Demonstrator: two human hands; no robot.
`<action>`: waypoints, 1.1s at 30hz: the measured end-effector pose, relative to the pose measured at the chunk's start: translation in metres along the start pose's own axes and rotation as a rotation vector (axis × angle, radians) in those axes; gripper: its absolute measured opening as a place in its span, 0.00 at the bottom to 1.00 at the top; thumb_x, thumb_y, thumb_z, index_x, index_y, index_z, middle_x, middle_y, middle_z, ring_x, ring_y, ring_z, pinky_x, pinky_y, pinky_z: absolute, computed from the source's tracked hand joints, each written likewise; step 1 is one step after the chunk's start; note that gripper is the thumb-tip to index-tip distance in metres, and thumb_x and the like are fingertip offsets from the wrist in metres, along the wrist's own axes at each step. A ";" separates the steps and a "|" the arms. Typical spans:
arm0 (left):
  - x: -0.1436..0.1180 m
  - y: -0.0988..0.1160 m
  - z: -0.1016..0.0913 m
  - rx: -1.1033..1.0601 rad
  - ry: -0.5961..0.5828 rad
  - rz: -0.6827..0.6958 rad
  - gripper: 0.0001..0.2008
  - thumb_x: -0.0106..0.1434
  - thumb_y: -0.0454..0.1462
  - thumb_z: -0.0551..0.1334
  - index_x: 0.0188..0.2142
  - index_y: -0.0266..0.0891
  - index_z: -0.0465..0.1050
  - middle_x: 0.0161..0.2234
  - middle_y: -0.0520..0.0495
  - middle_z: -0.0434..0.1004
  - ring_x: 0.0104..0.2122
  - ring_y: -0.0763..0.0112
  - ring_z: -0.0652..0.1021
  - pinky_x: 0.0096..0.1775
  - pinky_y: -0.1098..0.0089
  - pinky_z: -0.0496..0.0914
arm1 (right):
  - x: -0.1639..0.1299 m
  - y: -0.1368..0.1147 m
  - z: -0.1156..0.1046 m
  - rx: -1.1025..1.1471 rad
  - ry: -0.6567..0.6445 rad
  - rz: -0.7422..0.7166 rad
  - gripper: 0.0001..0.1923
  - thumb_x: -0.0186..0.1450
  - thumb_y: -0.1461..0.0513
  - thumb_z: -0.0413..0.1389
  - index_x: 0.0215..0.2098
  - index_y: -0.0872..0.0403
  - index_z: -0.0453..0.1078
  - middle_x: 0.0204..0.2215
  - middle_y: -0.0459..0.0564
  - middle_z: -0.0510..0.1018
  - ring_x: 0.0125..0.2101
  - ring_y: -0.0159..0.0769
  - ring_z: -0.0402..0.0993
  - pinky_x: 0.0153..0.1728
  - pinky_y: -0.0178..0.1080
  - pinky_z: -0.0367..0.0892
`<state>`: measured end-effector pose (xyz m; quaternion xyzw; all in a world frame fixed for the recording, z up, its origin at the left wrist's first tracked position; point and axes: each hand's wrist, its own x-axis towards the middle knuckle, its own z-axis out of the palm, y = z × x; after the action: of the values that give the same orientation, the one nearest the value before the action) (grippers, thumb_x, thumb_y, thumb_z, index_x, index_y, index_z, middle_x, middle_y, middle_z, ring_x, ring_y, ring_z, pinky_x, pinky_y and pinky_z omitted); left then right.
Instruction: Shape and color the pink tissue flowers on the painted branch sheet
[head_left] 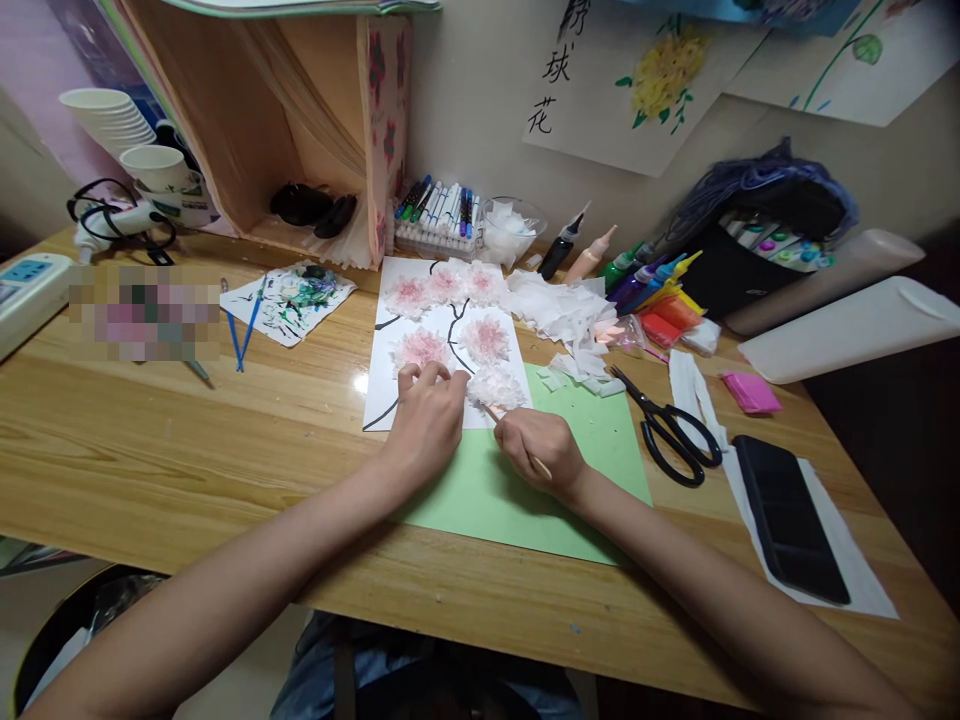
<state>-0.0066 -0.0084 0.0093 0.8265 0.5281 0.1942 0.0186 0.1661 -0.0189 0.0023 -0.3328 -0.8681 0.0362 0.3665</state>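
A white sheet [379, 385] bears black branch lines and several ruffled paper flowers, most with pink centres. My left hand [429, 410] rests on its lower part with bent, spread fingers, just below a pink-centred flower [420, 348], holding nothing. Closed round a slim wooden-handled paintbrush [538, 466], my right hand [544, 447] is at the lower right corner of the sheet. The brush's front end meets a mostly white flower [496, 388]; its bristles are not clear. Beneath the sheet and my right hand lies green paper [592, 480].
Black scissors [679, 440] and a dark flat case [791, 520] lie to the right. Torn white tissue [559, 305] and paint bottles [634, 270] are behind. A paint-smeared paper [300, 300] with blue brushes [244, 335] lies left. Markers [439, 210] stand at the back.
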 end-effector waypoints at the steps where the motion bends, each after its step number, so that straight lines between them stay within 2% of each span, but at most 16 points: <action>1: 0.000 0.000 0.000 -0.008 -0.006 -0.004 0.15 0.66 0.28 0.48 0.43 0.35 0.72 0.36 0.39 0.78 0.43 0.58 0.73 0.46 0.59 0.54 | 0.003 -0.001 0.000 0.011 -0.001 0.054 0.23 0.71 0.64 0.39 0.19 0.51 0.60 0.13 0.45 0.67 0.16 0.29 0.62 0.20 0.37 0.57; 3: 0.001 0.000 -0.001 -0.016 -0.016 -0.011 0.15 0.66 0.28 0.48 0.43 0.34 0.72 0.35 0.40 0.78 0.43 0.58 0.72 0.46 0.59 0.54 | 0.011 -0.004 -0.001 0.086 0.023 0.237 0.26 0.73 0.62 0.38 0.18 0.52 0.60 0.13 0.45 0.68 0.15 0.28 0.64 0.22 0.35 0.61; 7: 0.001 0.000 -0.001 -0.005 -0.028 -0.009 0.16 0.66 0.27 0.47 0.44 0.33 0.72 0.34 0.39 0.78 0.43 0.58 0.72 0.46 0.59 0.54 | 0.027 0.000 -0.004 0.492 0.110 0.783 0.29 0.70 0.49 0.43 0.15 0.53 0.60 0.10 0.44 0.67 0.12 0.27 0.63 0.16 0.32 0.59; 9: 0.001 0.000 -0.001 -0.005 -0.033 -0.006 0.16 0.66 0.27 0.47 0.44 0.33 0.72 0.35 0.39 0.78 0.44 0.57 0.73 0.46 0.58 0.54 | 0.029 0.006 -0.005 0.640 0.123 0.894 0.29 0.68 0.46 0.45 0.15 0.53 0.60 0.09 0.44 0.67 0.11 0.27 0.61 0.13 0.32 0.56; 11: 0.001 0.000 0.000 -0.011 -0.034 -0.007 0.16 0.65 0.27 0.47 0.43 0.33 0.72 0.35 0.39 0.77 0.43 0.57 0.72 0.46 0.58 0.54 | 0.023 0.009 -0.007 0.705 0.117 0.890 0.29 0.68 0.45 0.45 0.16 0.54 0.62 0.10 0.45 0.68 0.11 0.27 0.61 0.12 0.32 0.55; 13: 0.000 0.000 0.000 -0.017 -0.032 -0.007 0.16 0.65 0.27 0.47 0.43 0.33 0.72 0.34 0.39 0.78 0.43 0.56 0.72 0.46 0.58 0.54 | 0.013 0.009 -0.010 0.652 0.108 0.789 0.29 0.70 0.48 0.44 0.17 0.54 0.65 0.11 0.45 0.69 0.12 0.27 0.62 0.13 0.33 0.56; 18: 0.000 0.000 0.001 -0.006 -0.008 0.001 0.16 0.65 0.27 0.48 0.44 0.35 0.71 0.34 0.40 0.78 0.43 0.58 0.73 0.46 0.59 0.55 | -0.005 0.000 -0.015 0.243 0.030 0.255 0.25 0.72 0.60 0.39 0.19 0.53 0.65 0.15 0.46 0.70 0.17 0.28 0.65 0.22 0.35 0.62; 21: 0.000 0.000 0.001 -0.015 0.004 0.002 0.16 0.65 0.27 0.48 0.44 0.35 0.72 0.35 0.40 0.78 0.43 0.59 0.73 0.46 0.59 0.54 | -0.005 0.001 -0.013 0.111 -0.026 0.083 0.23 0.71 0.64 0.39 0.19 0.53 0.62 0.14 0.46 0.69 0.17 0.29 0.63 0.21 0.36 0.61; 27: 0.000 0.000 0.001 -0.003 0.002 0.006 0.15 0.66 0.28 0.48 0.42 0.34 0.72 0.33 0.41 0.78 0.43 0.58 0.73 0.46 0.59 0.54 | 0.008 0.003 -0.006 0.032 -0.073 0.138 0.24 0.72 0.64 0.39 0.19 0.52 0.60 0.14 0.46 0.67 0.15 0.28 0.62 0.21 0.35 0.60; 31: 0.000 0.000 0.001 0.006 0.003 0.014 0.14 0.66 0.28 0.48 0.41 0.35 0.72 0.34 0.41 0.78 0.42 0.59 0.73 0.46 0.59 0.54 | 0.023 -0.003 -0.011 0.145 -0.076 0.385 0.26 0.72 0.61 0.40 0.16 0.52 0.59 0.12 0.43 0.66 0.15 0.27 0.64 0.22 0.34 0.60; 33: 0.000 0.000 0.001 0.009 0.005 0.013 0.14 0.65 0.27 0.48 0.42 0.35 0.71 0.35 0.41 0.78 0.42 0.58 0.73 0.46 0.59 0.54 | 0.023 -0.006 -0.019 0.229 -0.086 0.443 0.28 0.72 0.60 0.40 0.15 0.53 0.61 0.12 0.42 0.66 0.14 0.26 0.63 0.22 0.33 0.60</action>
<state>-0.0067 -0.0084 0.0084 0.8295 0.5236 0.1938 0.0122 0.1635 -0.0130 0.0321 -0.4693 -0.7791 0.2277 0.3476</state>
